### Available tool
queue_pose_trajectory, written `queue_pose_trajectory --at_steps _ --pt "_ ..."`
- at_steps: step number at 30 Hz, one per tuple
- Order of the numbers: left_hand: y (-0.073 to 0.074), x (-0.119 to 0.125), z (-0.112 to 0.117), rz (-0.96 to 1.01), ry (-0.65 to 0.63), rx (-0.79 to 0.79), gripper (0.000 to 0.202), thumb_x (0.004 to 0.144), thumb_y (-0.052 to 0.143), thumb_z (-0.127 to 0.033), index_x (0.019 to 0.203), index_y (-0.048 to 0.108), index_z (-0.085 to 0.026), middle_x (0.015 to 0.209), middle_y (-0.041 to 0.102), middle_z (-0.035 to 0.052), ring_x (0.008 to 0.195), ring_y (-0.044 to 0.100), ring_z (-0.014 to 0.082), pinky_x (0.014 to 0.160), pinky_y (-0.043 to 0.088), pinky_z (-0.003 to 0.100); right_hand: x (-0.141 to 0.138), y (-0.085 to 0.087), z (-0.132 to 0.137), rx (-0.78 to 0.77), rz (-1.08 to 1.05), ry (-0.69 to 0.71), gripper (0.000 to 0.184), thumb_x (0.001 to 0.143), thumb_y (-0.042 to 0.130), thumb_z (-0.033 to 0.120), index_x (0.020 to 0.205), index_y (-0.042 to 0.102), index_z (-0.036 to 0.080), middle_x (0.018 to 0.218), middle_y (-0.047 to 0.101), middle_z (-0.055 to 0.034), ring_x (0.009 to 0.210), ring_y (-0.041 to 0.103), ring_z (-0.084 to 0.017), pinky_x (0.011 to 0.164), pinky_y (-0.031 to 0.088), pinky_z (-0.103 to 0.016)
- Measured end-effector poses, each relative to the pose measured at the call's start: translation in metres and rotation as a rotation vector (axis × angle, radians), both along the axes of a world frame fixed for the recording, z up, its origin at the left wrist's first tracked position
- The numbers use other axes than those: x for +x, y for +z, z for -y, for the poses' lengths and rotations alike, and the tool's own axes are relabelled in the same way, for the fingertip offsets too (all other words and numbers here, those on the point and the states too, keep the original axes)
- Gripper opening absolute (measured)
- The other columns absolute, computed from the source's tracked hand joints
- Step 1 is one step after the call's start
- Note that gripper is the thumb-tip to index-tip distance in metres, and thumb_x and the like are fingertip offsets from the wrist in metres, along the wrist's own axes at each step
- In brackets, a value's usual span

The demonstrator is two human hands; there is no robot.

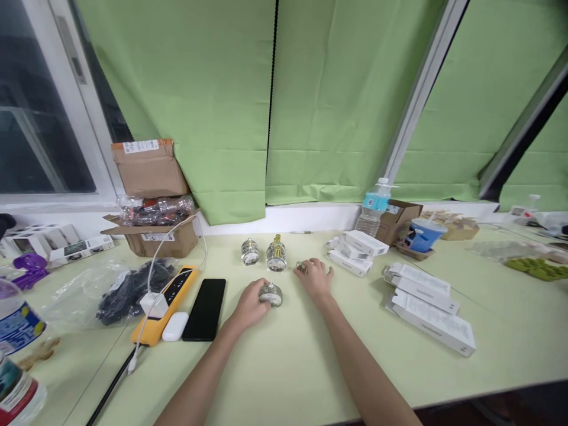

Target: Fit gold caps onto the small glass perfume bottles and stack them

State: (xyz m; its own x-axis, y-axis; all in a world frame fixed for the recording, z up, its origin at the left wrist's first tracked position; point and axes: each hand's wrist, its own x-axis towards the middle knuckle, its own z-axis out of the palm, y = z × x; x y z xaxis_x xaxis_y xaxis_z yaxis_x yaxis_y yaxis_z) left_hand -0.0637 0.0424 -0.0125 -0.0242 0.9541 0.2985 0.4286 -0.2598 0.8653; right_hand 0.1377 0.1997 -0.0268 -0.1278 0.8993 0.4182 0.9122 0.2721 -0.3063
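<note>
My left hand (pixel 252 306) is closed around the side of a small round glass jar (pixel 271 295) with a little knob on top, resting on or just over the table. My right hand (pixel 316 278) reaches forward, its fingers bent over a small shiny gold-green piece (pixel 302 268) that they mostly cover. Just beyond the hands stand two more things: a clear glass jar (pixel 250 253) with a knobbed lid, and another glass jar (pixel 276 260) with gold-coloured pieces (pixel 277 244) on top.
Left of my hands lie a black phone (pixel 205 310), a white earbud case (pixel 176 326) and an orange power strip (pixel 153 328). Cardboard boxes (pixel 155 239) stand behind them. At right are white boxes (pixel 432 319), a water bottle (pixel 374 210) and a blue cup (pixel 422 235).
</note>
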Motion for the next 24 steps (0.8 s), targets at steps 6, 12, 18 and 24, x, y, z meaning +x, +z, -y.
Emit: queue_pose_trajectory --at_steps 6,12,18,24 --pt "0.004 0.003 0.002 -0.099 -0.006 0.019 0.032 0.064 0.053 -0.002 0.09 0.052 -0.021 0.089 0.057 0.0022 0.082 0.053 0.0167 0.072 0.038 0.028 0.002 -0.001 -0.004 -0.02 -0.048 0.064 0.021 0.089 0.058 0.041 0.094 0.068 0.023 0.119 0.058 -0.0096 0.115 0.049 -0.028 0.109 0.01 -0.064" --pt "0.002 0.003 0.0 -0.127 0.0 0.012 0.033 0.064 0.053 -0.002 0.092 0.052 -0.021 0.091 0.058 0.0023 0.084 0.053 0.0168 0.073 0.039 0.027 0.001 -0.004 -0.005 0.004 -0.034 0.069 0.028 0.09 0.056 0.048 0.097 0.068 0.023 0.12 0.058 -0.0112 0.118 0.049 -0.03 0.109 0.007 -0.068" --pt "0.002 0.004 0.001 -0.118 0.009 -0.001 0.035 0.065 0.055 -0.004 0.095 0.054 -0.021 0.096 0.06 0.003 0.09 0.054 0.0182 0.077 0.04 0.029 -0.012 0.0 0.0 0.213 0.019 0.088 0.031 0.097 0.047 0.043 0.11 0.063 0.019 0.128 0.054 -0.0163 0.128 0.043 -0.03 0.113 0.006 -0.064" --pt "0.005 0.006 0.001 -0.09 0.018 0.01 0.033 0.062 0.055 -0.004 0.089 0.054 -0.022 0.09 0.059 0.0026 0.083 0.054 0.0181 0.074 0.039 0.03 -0.026 0.003 0.004 0.168 -0.004 0.229 0.026 0.097 0.043 0.028 0.114 0.061 0.02 0.125 0.056 -0.013 0.12 0.048 -0.027 0.096 0.043 -0.041"
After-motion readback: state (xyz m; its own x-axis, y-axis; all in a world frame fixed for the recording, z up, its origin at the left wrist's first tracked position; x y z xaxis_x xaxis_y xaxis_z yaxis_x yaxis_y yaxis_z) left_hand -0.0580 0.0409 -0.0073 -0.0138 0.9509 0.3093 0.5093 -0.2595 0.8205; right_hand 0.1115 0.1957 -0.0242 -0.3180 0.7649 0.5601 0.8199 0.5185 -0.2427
